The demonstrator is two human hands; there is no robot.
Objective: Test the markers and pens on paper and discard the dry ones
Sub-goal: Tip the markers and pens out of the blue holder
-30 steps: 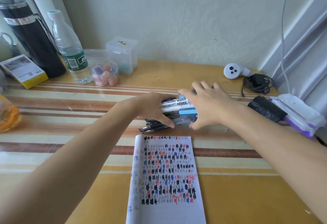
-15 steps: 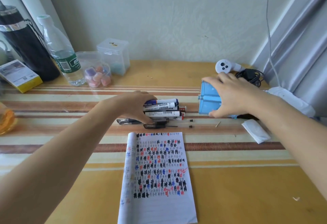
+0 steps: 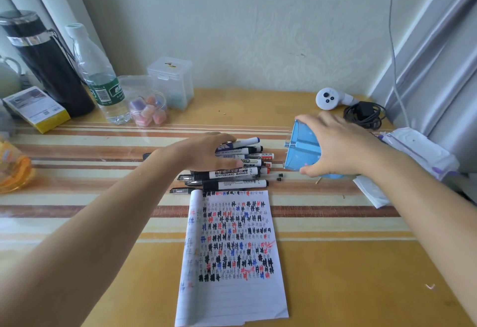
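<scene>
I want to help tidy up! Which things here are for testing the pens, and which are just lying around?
For the job: pile of markers and pens, scribbled paper, blue pen holder in the right hand; left hand on the pile.

Just lying about: water bottle, black flask, yellow box, clear box, white controller, black cable.

Left ends of the markers (image 3: 237,173) beneath the left hand (image 3: 206,153).

left hand (image 3: 206,155) rests on the markers (image 3: 240,169); right hand (image 3: 335,145) grips a blue holder (image 3: 302,152).
</scene>
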